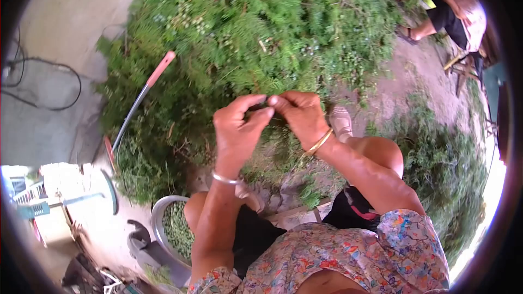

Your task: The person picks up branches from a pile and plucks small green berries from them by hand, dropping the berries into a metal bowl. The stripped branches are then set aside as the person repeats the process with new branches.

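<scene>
Green sprig (260, 108) was pinched between left hand (238, 126) and right hand (300, 115), fingertips closed on it for plucking, above plant heap (245, 27); bowl (159, 219) nearby.

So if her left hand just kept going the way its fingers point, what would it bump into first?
The left hand points its fingertips toward the right hand, and they already meet around a small green bit between them. Past that lies the heap of plants, though depth is hard to judge.

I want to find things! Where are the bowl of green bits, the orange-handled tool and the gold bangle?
bowl of green bits (161, 210): head view, on its metal rim.
orange-handled tool (161, 69): head view, on its handle.
gold bangle (320, 142): head view, on the band.
</scene>
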`<state>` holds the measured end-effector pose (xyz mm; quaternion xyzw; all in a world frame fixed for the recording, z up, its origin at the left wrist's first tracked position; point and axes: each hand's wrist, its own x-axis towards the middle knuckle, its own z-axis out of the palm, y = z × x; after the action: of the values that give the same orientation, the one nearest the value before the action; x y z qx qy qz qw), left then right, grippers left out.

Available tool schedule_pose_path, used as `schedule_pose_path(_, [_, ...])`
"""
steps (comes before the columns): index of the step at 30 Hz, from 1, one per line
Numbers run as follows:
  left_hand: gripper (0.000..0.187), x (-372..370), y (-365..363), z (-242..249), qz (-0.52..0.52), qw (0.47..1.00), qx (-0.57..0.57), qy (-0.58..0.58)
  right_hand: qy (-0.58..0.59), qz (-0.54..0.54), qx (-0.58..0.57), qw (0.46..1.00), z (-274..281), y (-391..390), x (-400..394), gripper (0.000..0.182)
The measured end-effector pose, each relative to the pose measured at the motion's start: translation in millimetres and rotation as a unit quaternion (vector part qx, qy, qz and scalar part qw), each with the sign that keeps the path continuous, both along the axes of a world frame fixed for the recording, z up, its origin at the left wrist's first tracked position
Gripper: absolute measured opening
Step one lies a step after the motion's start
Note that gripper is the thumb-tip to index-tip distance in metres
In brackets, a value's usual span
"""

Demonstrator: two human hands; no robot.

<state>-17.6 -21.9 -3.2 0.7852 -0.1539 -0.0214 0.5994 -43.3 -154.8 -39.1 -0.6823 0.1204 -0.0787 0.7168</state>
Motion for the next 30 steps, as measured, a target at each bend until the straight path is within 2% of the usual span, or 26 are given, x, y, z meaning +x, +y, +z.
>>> schedule_pose_path(1, [0.020,0.6,-0.6,-2.8,-0.005,1.000,0.002,0.004,-0.006,0.006,-0.048,0.999,4.8,-1.2,-0.6,0.022])
schedule_pose_path(6, [0.021,5.7,2.9,-11.6,-0.019,0.997,0.027,-0.063,-0.028,0.068,-0.047,0.996,5.8,-2.2,0.8,0.013])
schedule_pose_path(7, [0.021,7.1,4.2,-11.8,-0.018,0.998,0.027,-0.062,-0.028,0.069,-0.047,0.996,5.6,-3.3,0.4,0.013])
schedule_pose_path(9, [0.018,10.5,7.3,-12.6,-0.020,0.989,0.051,-0.135,-0.011,0.115,-0.048,0.992,4.3,-6.2,-1.6,0.012])
schedule_pose_path(12, [0.019,10.1,9.5,-10.7,-0.040,0.989,0.058,-0.127,-0.044,0.143,-0.093,0.984,12.5,-6.8,-4.0,0.015])
schedule_pose_path(15, [0.019,6.4,7.7,-16.7,-0.072,0.990,0.053,-0.107,-0.005,0.128,-0.109,0.986,12.3,-8.4,-5.5,0.020])
schedule_pose_path(19, [0.015,3.3,7.2,-9.9,-0.073,0.992,0.040,-0.100,-0.009,0.092,-0.121,0.988,9.3,-9.0,-3.8,0.018])
schedule_pose_path(21, [0.012,4.0,10.3,-2.5,-0.057,0.997,0.042,-0.030,0.023,0.088,-0.153,0.984,15.9,-9.7,-4.5,0.017])
schedule_pose_path(25, [0.007,7.8,13.7,-3.8,-0.062,0.995,0.068,-0.033,-0.014,0.103,-0.154,0.983,16.1,-6.8,-5.4,0.021])
schedule_pose_path(28, [0.005,5.1,9.0,1.7,0.007,0.982,-0.123,0.142,0.056,0.104,-0.155,0.981,22.8,-4.7,-6.2,0.020])
schedule_pose_path(30, [0.006,6.8,10.9,6.3,0.012,0.987,-0.095,0.130,-0.014,0.136,-0.203,0.970,18.9,-2.7,-5.6,0.014])
